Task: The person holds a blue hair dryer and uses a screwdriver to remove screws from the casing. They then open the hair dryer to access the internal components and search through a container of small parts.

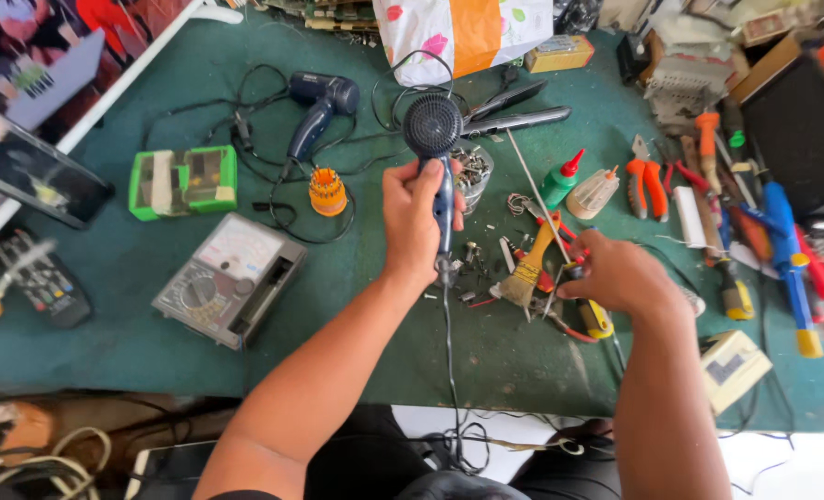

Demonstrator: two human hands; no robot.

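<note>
Head view: left hand (415,220) grips the dark blue plastic hairdryer (435,148), casing closed; right hand (616,275) closes on a yellow-handled tool (595,318) near right.

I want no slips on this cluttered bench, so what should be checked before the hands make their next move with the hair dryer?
1. Left hand grips the hair dryer handle firmly: ok.
2. Dryer cord free of snags: cannot tell; it drops off the table edge.
3. Right hand has hold of a tool: cannot tell; fingers hide it.
4. Brush clear of the dryer: ok.
5. Multimeter out of the way: ok.
</note>
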